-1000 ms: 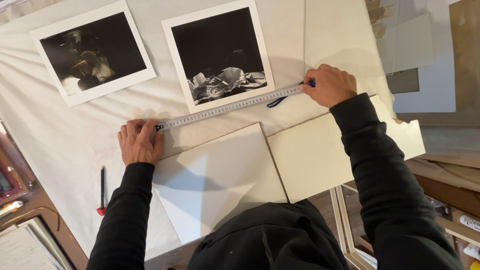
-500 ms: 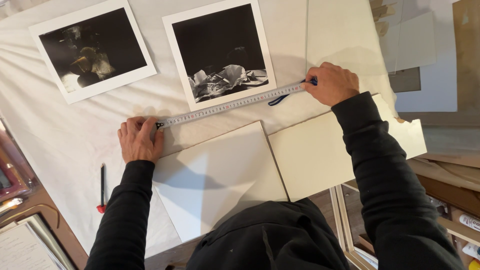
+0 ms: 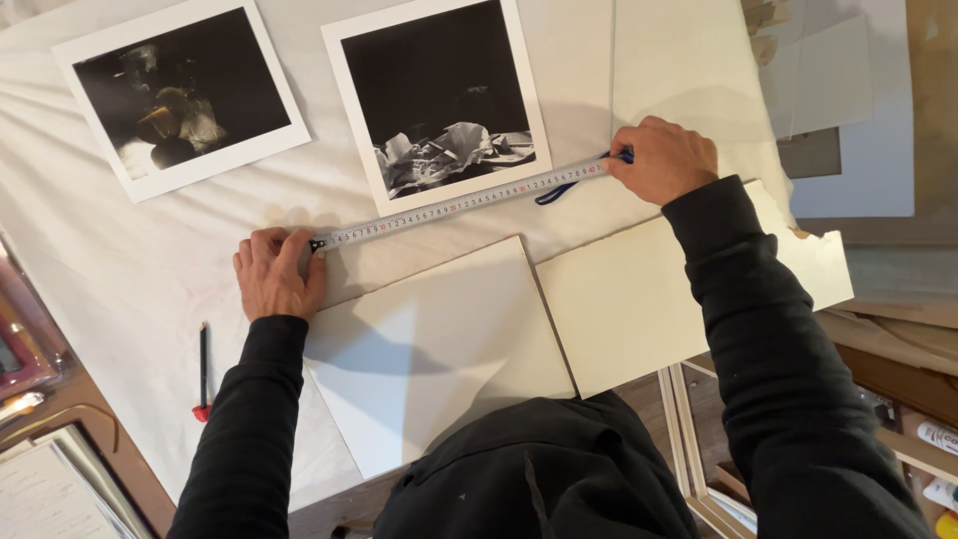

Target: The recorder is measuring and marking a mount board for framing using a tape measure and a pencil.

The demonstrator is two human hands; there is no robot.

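Covering the table (image 3: 120,299) is a wrinkled white cloth, across which a measuring tape (image 3: 459,207) is stretched. Its end is pinned flat by the left hand (image 3: 276,271), fingers pressed down, while its case is clenched in the right hand (image 3: 664,160). Just beyond the tape lies a black-and-white print (image 3: 439,100), with a second print (image 3: 185,95) further left. Two cream boards (image 3: 439,349) are set near the table's edge, and a black pencil (image 3: 204,369) rests beside the left sleeve. Wooden frame parts (image 3: 689,449) are seen below.
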